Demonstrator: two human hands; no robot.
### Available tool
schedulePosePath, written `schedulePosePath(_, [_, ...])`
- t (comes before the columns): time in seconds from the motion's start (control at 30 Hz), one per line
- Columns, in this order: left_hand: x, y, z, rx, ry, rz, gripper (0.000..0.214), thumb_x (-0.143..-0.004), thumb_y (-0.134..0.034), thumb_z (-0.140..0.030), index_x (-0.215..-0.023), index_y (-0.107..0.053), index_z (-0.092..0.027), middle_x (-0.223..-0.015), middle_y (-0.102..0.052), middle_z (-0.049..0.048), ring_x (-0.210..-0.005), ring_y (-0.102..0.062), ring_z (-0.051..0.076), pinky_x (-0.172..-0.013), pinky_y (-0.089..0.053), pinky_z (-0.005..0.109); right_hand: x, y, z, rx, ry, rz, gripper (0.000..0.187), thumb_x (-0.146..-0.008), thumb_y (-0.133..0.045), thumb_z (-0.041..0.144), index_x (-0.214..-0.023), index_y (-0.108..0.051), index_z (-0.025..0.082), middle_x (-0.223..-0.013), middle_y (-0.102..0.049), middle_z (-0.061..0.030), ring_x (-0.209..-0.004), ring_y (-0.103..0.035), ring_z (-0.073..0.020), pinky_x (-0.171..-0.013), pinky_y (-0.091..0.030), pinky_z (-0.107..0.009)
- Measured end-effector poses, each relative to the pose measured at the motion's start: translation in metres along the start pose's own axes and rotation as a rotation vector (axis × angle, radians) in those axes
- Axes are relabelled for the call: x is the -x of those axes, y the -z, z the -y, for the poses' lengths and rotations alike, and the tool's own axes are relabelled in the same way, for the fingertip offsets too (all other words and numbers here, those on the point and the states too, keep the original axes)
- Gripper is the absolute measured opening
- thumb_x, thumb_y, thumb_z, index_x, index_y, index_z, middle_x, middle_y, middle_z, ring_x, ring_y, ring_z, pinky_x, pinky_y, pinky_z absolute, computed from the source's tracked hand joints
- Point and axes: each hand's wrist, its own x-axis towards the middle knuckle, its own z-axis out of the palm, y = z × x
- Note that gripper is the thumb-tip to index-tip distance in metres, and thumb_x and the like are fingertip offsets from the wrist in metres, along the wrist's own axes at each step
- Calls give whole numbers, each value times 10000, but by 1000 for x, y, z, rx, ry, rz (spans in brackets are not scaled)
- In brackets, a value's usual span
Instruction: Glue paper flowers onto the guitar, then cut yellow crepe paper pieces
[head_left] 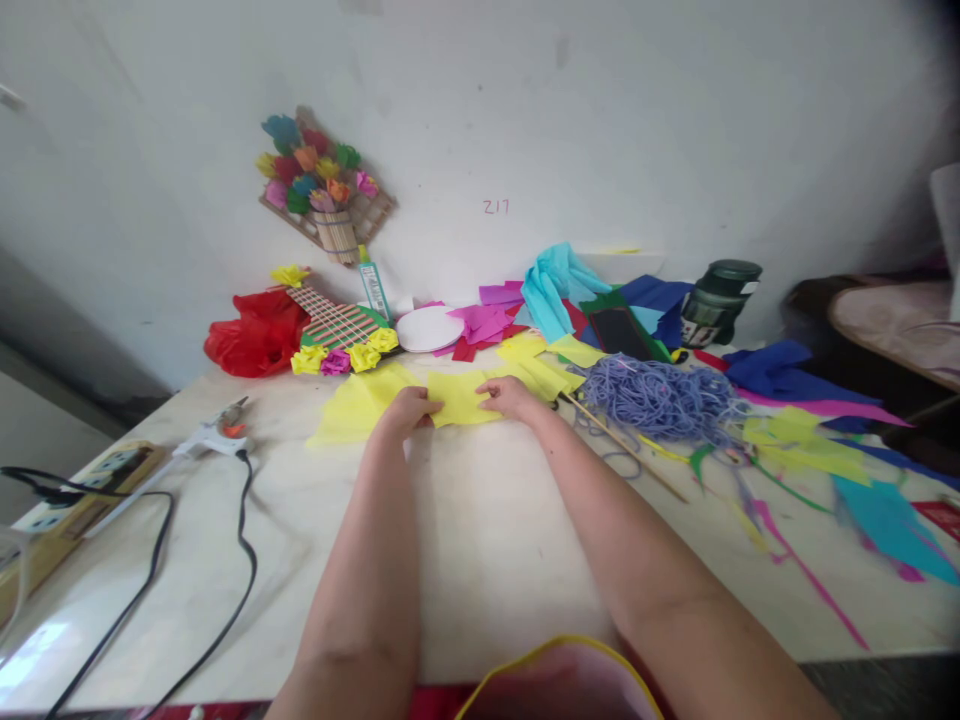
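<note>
A sheet of yellow tissue paper (459,398) lies on the pale table (480,540) in front of me. My left hand (409,408) pinches its left edge with the fingers curled. My right hand (507,397) pinches the right edge the same way. More yellow paper (352,408) spreads to the left of my left hand, and yellow pieces (541,372) lie behind my right hand.
A tangle of purple yarn (660,398) and a thin wooden stick (622,446) lie to the right. Coloured paper scraps (825,440) cover the right side. A glue gun (214,435) with black cable and a power strip (82,490) sit left. A red bag (255,335), paper flowers (352,355), a white plate (429,328) and a dark jar (718,300) stand at the back.
</note>
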Motion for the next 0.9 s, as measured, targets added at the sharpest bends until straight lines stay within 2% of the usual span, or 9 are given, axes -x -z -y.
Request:
schedulePosePath(0.23, [-2, 0, 1, -5, 7, 31, 228, -494, -714, -112, -696, -608, -103, -650, -639, 51, -603, -599, 150, -554, -483, 238, -2, -2, -2, 35, 0, -13, 322, -600, -674, 223, -918, -680, 176, -767, -657, -19, -665, -568, -107, -629, -430, -205])
schedulePosePath(0.4, [-4, 0, 2, 15, 19, 41, 230, -498, -721, -122, -687, -591, -97, -664, -639, 56, -647, -614, 167, -591, -493, 254, 0, 0, 4, 99, -1, 0, 314, -619, -664, 221, -929, -672, 168, -767, -649, -22, -699, -578, -120, -674, -439, -216])
schedulePosePath(0.5, [-5, 1, 2, 16, 36, 27, 217, -503, -718, -111, -671, -581, -95, -653, -633, 53, -640, -614, 163, -597, -496, 257, 3, 3, 9, 181, 16, -12, 319, -630, -660, 243, -939, -664, 165, -895, -620, -49, -787, -577, -133, -754, -433, -224])
schedulePosePath(0.67, [-5, -1, 0, 23, 66, 1, 187, -528, -696, -78, -669, -573, -96, -652, -630, 47, -628, -611, 152, -590, -499, 252, 8, 5, 17, 317, 56, -10, 380, -658, -629, 290, -1012, -624, 153, -1185, -456, -82, -969, -527, -152, -879, -384, -223])
schedulePosePath(0.8, [-1, -4, -4, 22, 79, -25, 168, -547, -672, -47, -670, -569, -97, -634, -621, 37, -601, -604, 143, -579, -500, 252, 15, 6, 27, 456, 90, 15, 345, -723, -543, 301, -1043, -605, 186, -1198, -444, -72, -1013, -482, -185, -865, -401, -271])
schedulePosePath(0.9, [1, -5, -6, 4, 82, -68, 161, -553, -655, -25, -654, -555, -102, -600, -605, 20, -554, -586, 128, -563, -499, 253, 21, 9, 34, 562, 156, -41, 333, -729, -530, 299, -1035, -607, 194, -1175, -468, -83, -1063, -415, -233, -855, -402, -327])
